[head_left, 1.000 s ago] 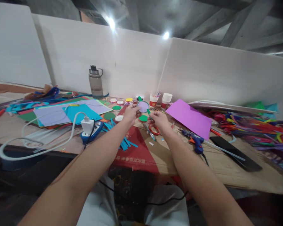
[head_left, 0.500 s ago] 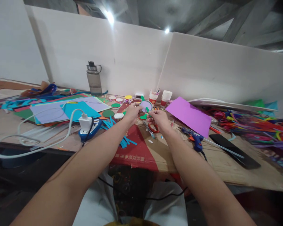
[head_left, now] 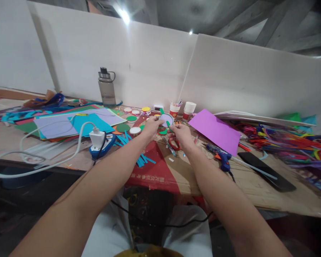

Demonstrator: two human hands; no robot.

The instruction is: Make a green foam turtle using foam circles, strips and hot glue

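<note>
1. Left grip: the rim of the lavender disc [head_left: 166, 120] is grasped at its left side by the left hand [head_left: 151, 129], with the thumb laid toward the face.
2. Right grip: the lower green tab [head_left: 168, 124] is pinched at the disc's lower right by the fingertips of the right hand [head_left: 182, 135]. Whether the rim is also gripped cannot be told.
3. Position: the disc is held between the two hands, above the work surface, with its lavender face turned toward the wearer.
4. Axis: no long axis is offered by the round disc itself. The line of the tabs is set obliquely, from the upper green tab [head_left: 162, 111] at the far edge down to the right fingertips.
5. Nearer hand: the lower tab is served by the right hand; the upper tab is located beyond the left thumb, nearer the left hand.
6. Surroundings: a red-handled tool [head_left: 173, 144] is placed just below the right grip. Blue paper strips [head_left: 144, 160] are scattered on the wearer's side of the left grip. A glue gun [head_left: 224, 160] is laid to the right of both grips.
</note>
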